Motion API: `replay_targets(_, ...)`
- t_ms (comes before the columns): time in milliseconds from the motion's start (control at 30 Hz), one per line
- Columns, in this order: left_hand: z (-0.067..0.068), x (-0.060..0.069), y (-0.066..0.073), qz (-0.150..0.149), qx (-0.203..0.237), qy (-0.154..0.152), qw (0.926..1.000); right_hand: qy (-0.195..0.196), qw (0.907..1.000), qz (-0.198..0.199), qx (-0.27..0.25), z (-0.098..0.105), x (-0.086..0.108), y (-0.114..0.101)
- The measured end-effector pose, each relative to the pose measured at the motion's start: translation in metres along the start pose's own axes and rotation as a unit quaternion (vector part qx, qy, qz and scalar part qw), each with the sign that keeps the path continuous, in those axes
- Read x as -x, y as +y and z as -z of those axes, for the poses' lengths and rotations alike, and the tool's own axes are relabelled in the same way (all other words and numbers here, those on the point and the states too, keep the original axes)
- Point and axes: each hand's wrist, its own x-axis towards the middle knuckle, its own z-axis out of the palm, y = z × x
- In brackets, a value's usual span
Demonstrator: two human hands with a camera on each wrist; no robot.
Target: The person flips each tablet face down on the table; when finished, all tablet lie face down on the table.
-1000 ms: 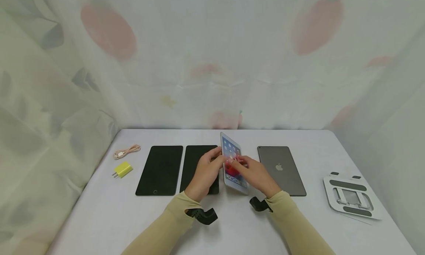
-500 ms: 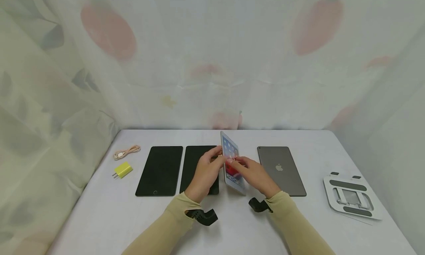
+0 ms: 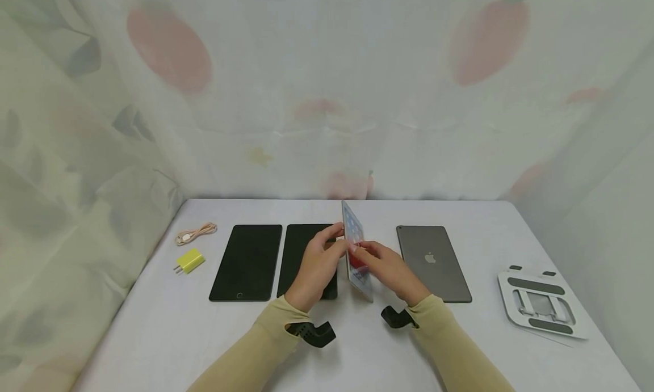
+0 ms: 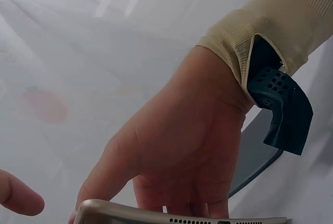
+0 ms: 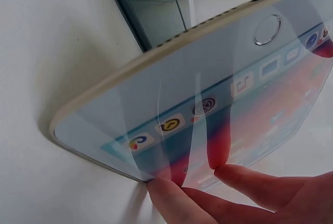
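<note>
1. my left hand (image 3: 317, 266) has hold of the white tablet (image 3: 353, 224), thumb at its upper long edge, fingers bent in behind its back.
2. the tablet stands on its side between my two hands, steeply tilted, with its lit screen turned toward my right; its home-button end points back toward me.
3. my right hand (image 3: 392, 272) is on the screen side: fingertips touch the glass and reach down to the lower long edge, well away from the home button. whether the thumb also closes on the tablet i cannot tell.
4. the lower near corner is close to the white table (image 3: 352, 369), its shadow just beside it; i cannot tell if it touches.
5. behind my left hand, partly covered, lies a dark-screened tablet (image 3: 302, 245), with another black tablet (image 3: 246, 262) just left of it.
6. beyond my right hand a gray tablet (image 3: 434, 264) lies back up.
7. farther out, well apart from my grip, are the coiled cable (image 3: 196, 232) and yellow plug (image 3: 189, 261) on the left, and a folded stand (image 3: 533, 284) on the right.
</note>
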Motion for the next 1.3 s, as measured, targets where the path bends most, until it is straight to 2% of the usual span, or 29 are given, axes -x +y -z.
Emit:
replay_targets(133, 0.0004, 0.0005, 0.0001, -0.007, -0.007, 0.001, 0.9999, 0.000, 0.9998, 0.008, -0.017, -0.0003, 0.0001, -0.0003)
replay_targets(400, 0.0019, 0.0016, -0.0028, -0.031, -0.007, 0.000, 0.9995, -0.028, 0.9936, 0.023, -0.106, -0.0041, -0.0032, 0.0033)
replay_targets(733, 0.0012, 0.0007, 0.0003, -0.047, -0.005, -0.007, 0.9989, -0.039, 0.9911, 0.041, -0.120, -0.0035, 0.0000, 0.0007)
replay_targets(1300, 0.0001, 0.0031, 0.0007, -0.064, -0.019, -0.017, 0.9976, -0.069, 0.9883, 0.034, -0.132, 0.0020, 0.0017, -0.0009)
